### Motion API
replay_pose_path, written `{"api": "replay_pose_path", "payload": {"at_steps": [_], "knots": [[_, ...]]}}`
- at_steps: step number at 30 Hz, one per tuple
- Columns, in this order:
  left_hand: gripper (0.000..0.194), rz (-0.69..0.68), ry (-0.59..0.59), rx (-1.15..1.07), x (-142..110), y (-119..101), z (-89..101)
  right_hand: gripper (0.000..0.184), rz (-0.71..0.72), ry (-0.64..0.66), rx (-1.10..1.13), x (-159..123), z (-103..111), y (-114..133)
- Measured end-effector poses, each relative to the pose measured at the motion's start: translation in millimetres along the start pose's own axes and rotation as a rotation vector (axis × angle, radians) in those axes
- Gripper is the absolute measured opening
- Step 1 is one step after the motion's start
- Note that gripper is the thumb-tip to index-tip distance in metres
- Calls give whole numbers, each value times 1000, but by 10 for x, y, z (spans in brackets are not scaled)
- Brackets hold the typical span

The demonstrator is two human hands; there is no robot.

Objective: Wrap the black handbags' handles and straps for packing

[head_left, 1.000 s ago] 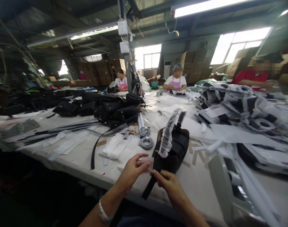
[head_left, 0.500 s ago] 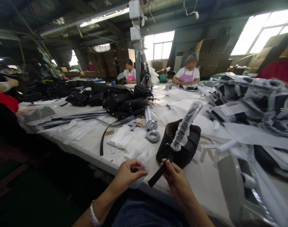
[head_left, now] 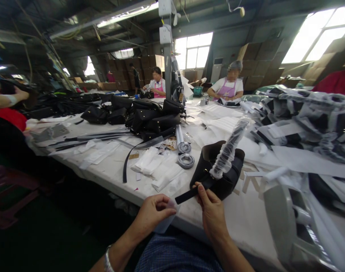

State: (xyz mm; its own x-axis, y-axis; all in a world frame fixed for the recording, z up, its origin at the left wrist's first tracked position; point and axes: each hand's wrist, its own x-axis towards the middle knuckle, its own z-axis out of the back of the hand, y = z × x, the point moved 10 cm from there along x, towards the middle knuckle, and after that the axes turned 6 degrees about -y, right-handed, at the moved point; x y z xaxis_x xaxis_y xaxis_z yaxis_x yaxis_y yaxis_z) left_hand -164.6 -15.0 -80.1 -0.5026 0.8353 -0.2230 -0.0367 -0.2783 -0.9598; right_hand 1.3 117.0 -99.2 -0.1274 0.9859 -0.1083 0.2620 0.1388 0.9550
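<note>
Between the thumb and fingers of my right hand (head_left: pixel 211 209) is a black strap (head_left: pixel 186 196), its flat end pointing left. The strap runs to a black handbag (head_left: pixel 235 173), which rests on the table just beyond that hand. A handle wrapped in crinkled clear plastic (head_left: pixel 225 156) rises from the bag. My left hand (head_left: pixel 152 212) pinches a thin translucent plastic sleeve (head_left: pixel 164 225) that hangs below its fingers at the table edge. The strap's end is close to the left fingertips; whether it touches the plastic I cannot tell.
Left of the bag lie clear plastic sleeves (head_left: pixel 145 160) and coiled wrapped straps (head_left: pixel 186 161). Black bags (head_left: pixel 150 121) are heaped behind. A grey tape dispenser (head_left: pixel 280 219) stands at right, before a pile of wrapped pieces (head_left: pixel 311 121). Co-workers (head_left: pixel 227 87) sit across the table (head_left: pixel 246 223).
My right hand has swung the strap's free end up and left, nearer to my left fingertips. The left hand keeps its pinch on the plastic. The view has shifted slightly.
</note>
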Motion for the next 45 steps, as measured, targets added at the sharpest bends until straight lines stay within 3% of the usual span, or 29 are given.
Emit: {"api": "replay_pose_path", "payload": {"at_steps": [12,20,29,38,45], "knots": [[21,12,-22,-30,32,61,15,37,14,80,-131,-21,-35,9],[37,93,-26,-212,57,163,-78,39,28,66,-163,-18,-25,94],[48,51,-152,-239,28,107,69,36,-2,88,-175,-39,-51,117],[44,62,-38,-279,106,-8,-323,40,13,216,-277,-52,-154,83],[38,37,68,-441,375,-230,-740,58,-4,231,-226,4,99,46]]}}
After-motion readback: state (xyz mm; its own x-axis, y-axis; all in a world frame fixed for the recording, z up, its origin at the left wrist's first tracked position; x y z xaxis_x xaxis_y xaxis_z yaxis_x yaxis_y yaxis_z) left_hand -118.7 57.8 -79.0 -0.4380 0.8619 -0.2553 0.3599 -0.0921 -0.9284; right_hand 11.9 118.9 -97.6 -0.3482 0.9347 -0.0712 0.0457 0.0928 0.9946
